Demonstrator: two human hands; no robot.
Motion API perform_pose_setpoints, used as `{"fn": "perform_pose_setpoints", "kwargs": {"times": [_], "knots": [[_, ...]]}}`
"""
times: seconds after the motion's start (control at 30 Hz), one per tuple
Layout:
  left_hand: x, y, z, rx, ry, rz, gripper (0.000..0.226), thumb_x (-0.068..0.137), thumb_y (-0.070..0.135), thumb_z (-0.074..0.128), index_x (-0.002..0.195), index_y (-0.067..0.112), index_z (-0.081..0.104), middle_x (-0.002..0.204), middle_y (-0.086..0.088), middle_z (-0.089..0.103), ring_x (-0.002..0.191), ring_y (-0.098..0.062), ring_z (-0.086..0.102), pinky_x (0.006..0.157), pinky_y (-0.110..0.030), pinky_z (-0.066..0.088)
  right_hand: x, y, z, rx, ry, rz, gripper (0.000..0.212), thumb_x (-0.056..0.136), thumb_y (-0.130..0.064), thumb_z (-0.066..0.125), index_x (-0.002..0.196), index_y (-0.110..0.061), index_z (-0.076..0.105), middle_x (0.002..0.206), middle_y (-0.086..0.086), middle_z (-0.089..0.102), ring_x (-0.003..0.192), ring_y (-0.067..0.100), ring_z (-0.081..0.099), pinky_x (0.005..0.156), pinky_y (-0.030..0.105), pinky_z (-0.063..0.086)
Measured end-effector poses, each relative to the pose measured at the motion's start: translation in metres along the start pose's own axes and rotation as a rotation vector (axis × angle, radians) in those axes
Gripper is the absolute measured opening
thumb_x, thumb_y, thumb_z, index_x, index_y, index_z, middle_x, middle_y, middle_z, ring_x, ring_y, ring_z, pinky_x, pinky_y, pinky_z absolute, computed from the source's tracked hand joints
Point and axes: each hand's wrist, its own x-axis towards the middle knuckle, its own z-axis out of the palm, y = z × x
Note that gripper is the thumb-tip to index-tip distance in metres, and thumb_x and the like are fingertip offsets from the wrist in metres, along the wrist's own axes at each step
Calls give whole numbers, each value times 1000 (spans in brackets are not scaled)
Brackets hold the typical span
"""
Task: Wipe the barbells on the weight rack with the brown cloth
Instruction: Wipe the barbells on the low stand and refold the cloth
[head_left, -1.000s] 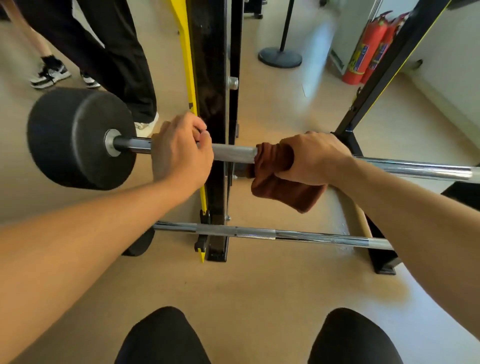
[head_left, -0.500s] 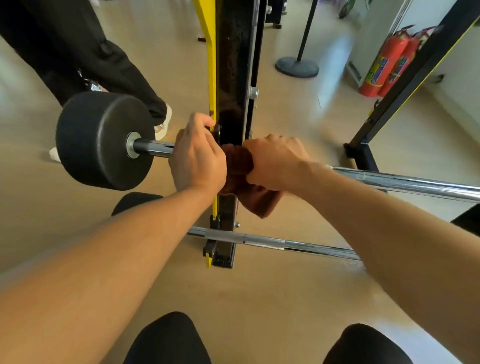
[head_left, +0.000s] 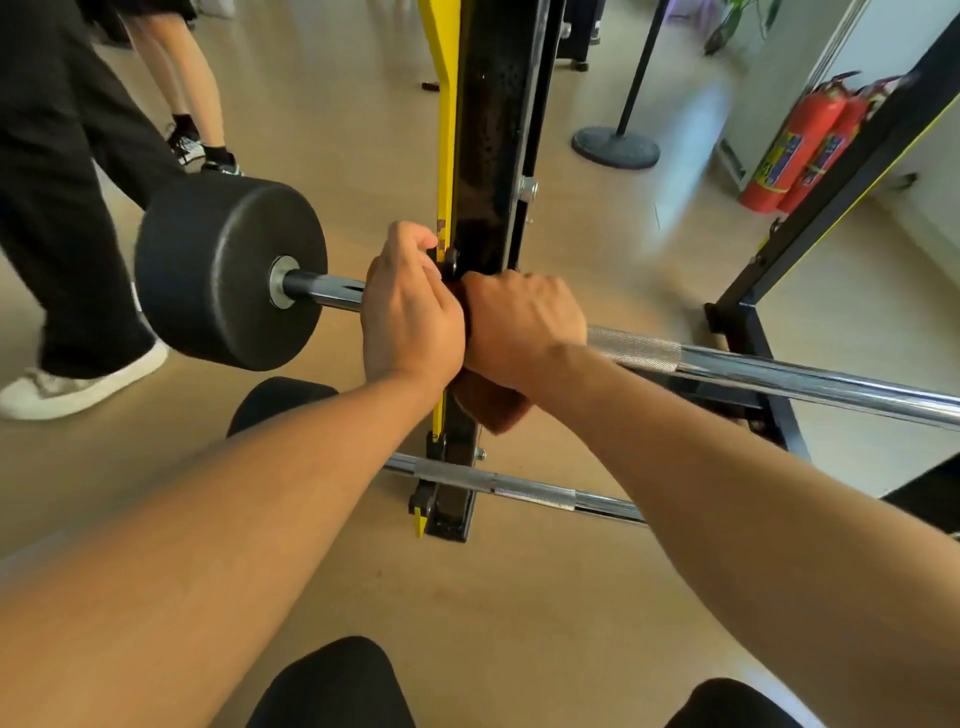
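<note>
The upper barbell (head_left: 769, 371) is a chrome bar across the black and yellow rack upright (head_left: 493, 156), with a black weight (head_left: 223, 275) on its left end. My left hand (head_left: 410, 312) grips the bar just left of the upright. My right hand (head_left: 519, 327) presses against it, wrapped around the bar with the brown cloth (head_left: 491, 408), whose end hangs below my fist. A second barbell (head_left: 524, 488) lies lower on the rack, near the floor.
A person in black trousers and white shoes (head_left: 62, 389) stands close at the left, another person's legs (head_left: 182, 104) behind. Two red fire extinguishers (head_left: 800, 140) stand by the right wall. A round stand base (head_left: 615, 145) sits behind the rack; the right upright (head_left: 831, 182) slants up.
My right hand has slid the cloth left along the bar from the middle stretch up to the rack upright, until it touches my left hand. The nearby person has stepped closer.
</note>
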Motion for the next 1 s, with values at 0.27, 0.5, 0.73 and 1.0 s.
{"fn": "perform_pose_setpoints", "kwargs": {"times": [0.27,0.5,0.73,1.0], "knots": [[-1,-2,-1,62,-43,29,21,98,7,49,117,13,56,88,2,62,84,-11,60,70,-24,51,-45,100,-36,-89,-334,116,25,78,-50,68,94,-32,61,71,-9,59,61,10,55,53,23,35],[0,-5,3,30,7,61,19,98,6,46,113,12,56,84,1,62,78,-13,60,65,-27,50,-29,53,-26,-67,-234,76,27,92,-53,60,99,-26,61,71,-7,58,61,10,57,60,28,49],[0,-4,3,79,11,51,20,98,7,45,113,14,56,85,0,64,78,-16,60,64,-29,48,0,-3,-4,-77,-49,3,17,97,-37,55,107,-24,59,76,-4,52,67,20,52,65,33,40],[0,-8,3,-14,-28,80,19,98,8,45,113,11,56,82,1,62,75,-11,58,62,-17,45,-54,102,-32,-142,-307,218,27,79,-57,66,87,-32,59,67,-11,60,59,7,57,57,26,46]]}}
